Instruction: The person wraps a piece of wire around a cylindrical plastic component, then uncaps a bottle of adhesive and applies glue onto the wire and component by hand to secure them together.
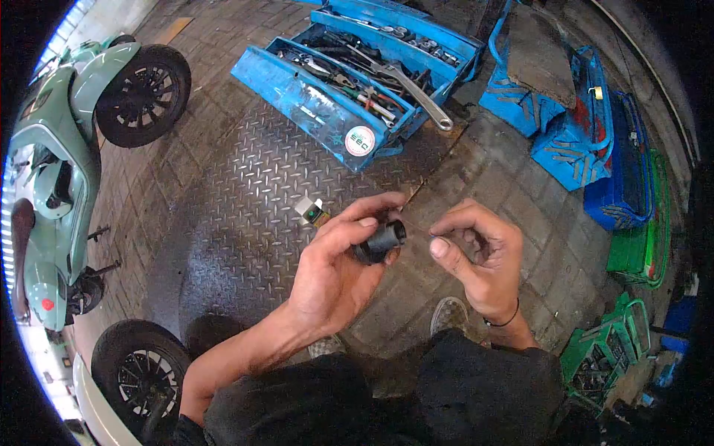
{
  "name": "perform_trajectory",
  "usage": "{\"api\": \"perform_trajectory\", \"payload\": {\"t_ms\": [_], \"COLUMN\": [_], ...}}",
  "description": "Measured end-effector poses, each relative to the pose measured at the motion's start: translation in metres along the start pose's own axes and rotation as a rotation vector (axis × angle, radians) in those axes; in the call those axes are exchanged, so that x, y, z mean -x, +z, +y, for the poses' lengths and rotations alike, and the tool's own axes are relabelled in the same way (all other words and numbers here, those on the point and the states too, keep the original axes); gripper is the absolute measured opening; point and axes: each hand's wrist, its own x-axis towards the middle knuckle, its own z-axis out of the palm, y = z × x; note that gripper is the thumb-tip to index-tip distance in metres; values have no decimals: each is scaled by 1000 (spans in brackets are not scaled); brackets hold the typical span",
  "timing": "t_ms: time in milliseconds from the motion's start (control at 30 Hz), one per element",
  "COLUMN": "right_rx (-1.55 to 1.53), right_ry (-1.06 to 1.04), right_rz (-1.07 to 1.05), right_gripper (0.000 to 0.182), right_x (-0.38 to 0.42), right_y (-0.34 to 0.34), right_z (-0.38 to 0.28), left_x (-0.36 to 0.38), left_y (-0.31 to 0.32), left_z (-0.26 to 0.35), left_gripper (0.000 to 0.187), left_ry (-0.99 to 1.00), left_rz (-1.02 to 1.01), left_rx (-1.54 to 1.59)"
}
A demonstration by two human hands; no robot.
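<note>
My left hand is wrapped round a black cylindrical part, with a narrower, notched end pointing right. To its right is my right hand, thumb and forefinger brought together in a pinch facing that end; I cannot tell what is between the fingertips. A small opened carton with a green mark lies on the diamond-plate floor just beyond my left hand. Farther off, an open blue toolbox is filled with hand tools, and a large adjustable wrench rests across its trays.
At the left stands a pale green scooter, with another wheel near my left elbow. More blue toolboxes and green ones line the right side. My shoe is on the paving below my hands.
</note>
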Motion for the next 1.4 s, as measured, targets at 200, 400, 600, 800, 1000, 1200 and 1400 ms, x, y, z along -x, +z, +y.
{"api": "perform_trajectory", "payload": {"t_ms": [200, 400, 600, 800, 1000, 1200, 1400], "right_rx": [-137, -314, -347, -248, -210, -215, -189], "right_ry": [50, 64, 97, 9, 17, 52, 55], "right_rz": [3, -2, 30, -16, -31, -14, -18], "right_gripper": [12, 12, 9, 7, 7, 7, 7], "right_x": [3, 1, -1, -3, -3, -3, -3], "right_y": [6, 19, 8, 3, 0, 2, 2], "right_z": [4, 11, 9, 10, 10, 9, 9], "left_x": [-3, -6, 0, -2, -3, 0, 0], "left_y": [1, -5, 3, 6, 2, 8, 3], "left_z": [-8, -18, -13, -8, -11, -15, -17], "left_gripper": [19, 12, 18, 38, 47, 45, 39], "left_ry": [100, 63, 36, 14, 58, 92, 131], "left_rz": [95, 132, 37, -50, -60, -41, -42], "left_rx": [-86, 192, -154, -110, -134, -217, -300]}}
